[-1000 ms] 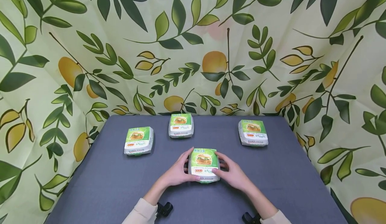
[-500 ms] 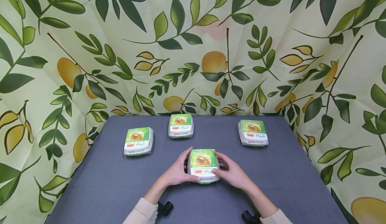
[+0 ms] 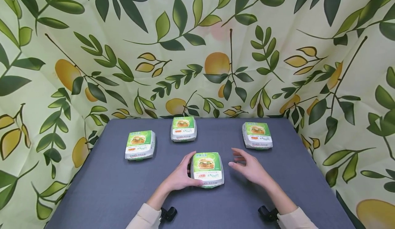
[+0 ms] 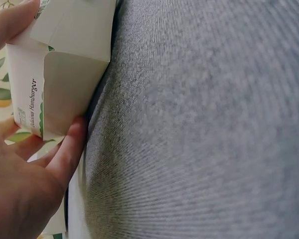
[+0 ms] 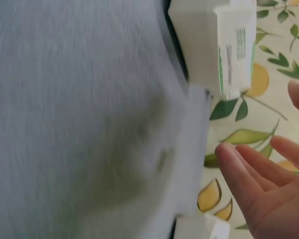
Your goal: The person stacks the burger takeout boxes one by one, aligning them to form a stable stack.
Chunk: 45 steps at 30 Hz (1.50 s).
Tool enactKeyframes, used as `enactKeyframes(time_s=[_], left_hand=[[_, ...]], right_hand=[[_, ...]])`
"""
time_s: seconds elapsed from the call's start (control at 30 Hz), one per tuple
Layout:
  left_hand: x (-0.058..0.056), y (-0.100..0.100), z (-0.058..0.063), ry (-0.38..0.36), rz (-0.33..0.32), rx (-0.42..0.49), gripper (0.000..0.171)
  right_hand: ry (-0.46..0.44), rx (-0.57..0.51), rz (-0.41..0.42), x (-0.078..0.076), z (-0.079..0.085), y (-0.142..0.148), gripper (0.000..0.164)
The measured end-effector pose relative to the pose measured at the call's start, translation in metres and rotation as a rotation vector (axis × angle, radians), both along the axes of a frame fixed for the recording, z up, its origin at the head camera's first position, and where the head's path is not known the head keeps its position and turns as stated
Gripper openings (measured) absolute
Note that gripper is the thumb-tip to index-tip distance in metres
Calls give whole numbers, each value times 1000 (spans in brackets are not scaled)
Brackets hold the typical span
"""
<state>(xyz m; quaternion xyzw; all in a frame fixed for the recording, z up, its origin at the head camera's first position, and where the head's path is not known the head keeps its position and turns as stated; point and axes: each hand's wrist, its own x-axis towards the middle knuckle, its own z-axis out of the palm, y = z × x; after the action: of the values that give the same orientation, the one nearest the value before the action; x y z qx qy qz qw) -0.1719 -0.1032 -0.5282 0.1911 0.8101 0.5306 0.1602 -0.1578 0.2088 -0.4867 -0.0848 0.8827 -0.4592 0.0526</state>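
A green and white hamburger box (image 3: 207, 169) sits on the table near its middle, a burger pictured on its closed lid. Around its left side my left hand (image 3: 180, 177) holds it, thumb at the front edge and fingers along the side; in the left wrist view those fingers (image 4: 71, 149) touch the white wall of the box (image 4: 72, 94). My right hand (image 3: 250, 169) is apart from the box, a short way to its right, holding nothing. Its fingers (image 5: 244, 181) are spread and relaxed in the right wrist view, below the box's white side (image 5: 202, 45).
Three matching hamburger boxes stand farther back: one at the left (image 3: 140, 145), one at the back middle (image 3: 183, 129), one at the right (image 3: 257, 135). A dark grey cloth covers the table (image 3: 108, 194). A leaf-and-fruit patterned curtain (image 3: 191, 61) hangs behind and at both sides.
My right hand has let go of the near hamburger box and moved away to the right. My left hand still holds the box, which stays in place. The head view has shifted slightly.
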Motion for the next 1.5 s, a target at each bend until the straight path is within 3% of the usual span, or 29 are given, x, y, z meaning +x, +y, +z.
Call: enactKeyframes(time_s=[0.87, 1.2, 1.5], left_hand=[[1, 0, 0, -15, -5, 17, 115], [0, 0, -1, -12, -6, 25, 115], [-2, 0, -2, -17, -11, 21, 115]], right_hand=[[375, 108, -296, -37, 24, 77, 53], [273, 139, -377, -57, 12, 97, 65], [80, 120, -337, -77, -8, 112, 83]])
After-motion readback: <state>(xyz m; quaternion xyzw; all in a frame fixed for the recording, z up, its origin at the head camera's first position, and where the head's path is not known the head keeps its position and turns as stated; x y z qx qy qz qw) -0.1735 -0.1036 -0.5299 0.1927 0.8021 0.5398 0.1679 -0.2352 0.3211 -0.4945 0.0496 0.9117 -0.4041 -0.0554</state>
